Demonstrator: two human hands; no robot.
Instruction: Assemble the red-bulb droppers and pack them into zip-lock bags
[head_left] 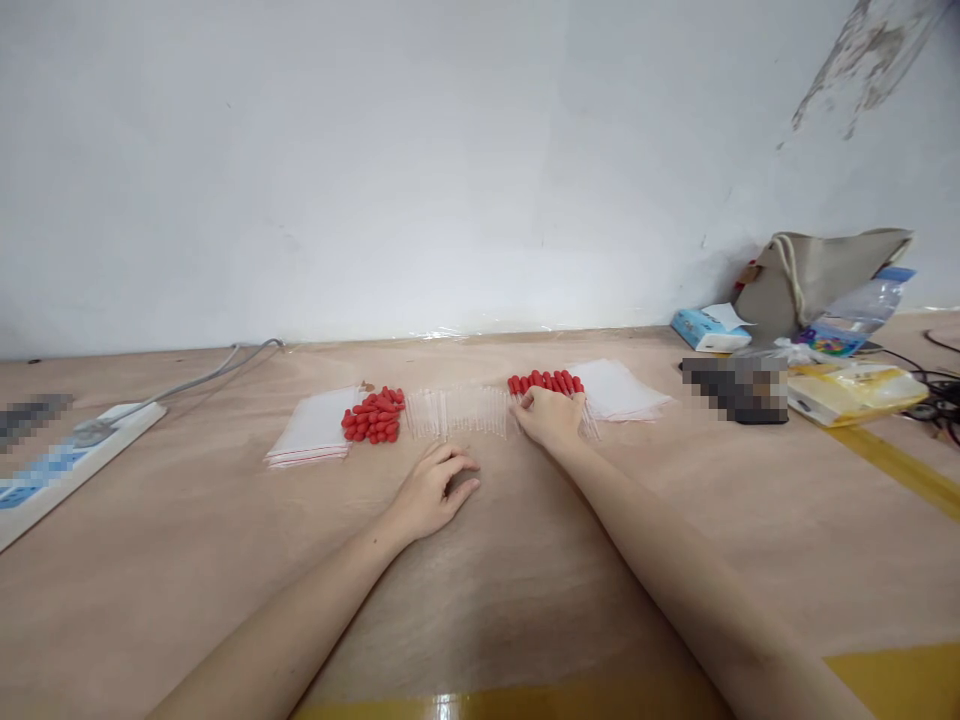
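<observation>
My left hand [439,490] rests on the tabletop, open, thumb and fingers apart with nothing between them. Just beyond it lies a row of thin clear tubes [457,412], with a pile of red rubber bulbs [375,415] to their left. My right hand [553,415] reaches over a row of droppers with red bulbs [562,382] and clear stems. Its thumb and forefinger are closed together just below the leftmost bulb; what is between the tips is too small to make out. The hand hides part of the stems.
White zip bags lie in a left stack [315,425] and a right stack [619,388]. A power strip [112,430] with a grey cable is far left. On the right are a tissue pack [709,330], a beige bag [821,275], a plastic bottle [862,315] and a yellow-white packet [855,390].
</observation>
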